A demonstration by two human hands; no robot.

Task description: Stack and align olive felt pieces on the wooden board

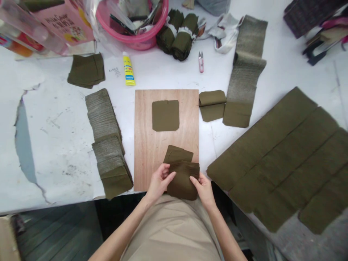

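Note:
Between my two hands is a stack of dark olive fabric pieces [182, 183], held over the near edge of a wooden board [144, 145]. My left hand [160, 182] pinches its left side, thumb on top. The right side is gripped by my right hand [203, 186], thumb also on top. Just beyond the stack, more olive fabric pieces [178, 154] lie on the board, partly covered by it. Farther up the board rests a single square olive fabric piece [165, 116], flat, with clipped corners.
Left of the board lies a long overlapping row of fabric pieces [104, 123]. A yellow glue tube [128, 70], small thread snips [201, 62] and a pink basket [141, 42] sit beyond it. Large fabric panels [282, 163] spread at right, near a folded strip [246, 72].

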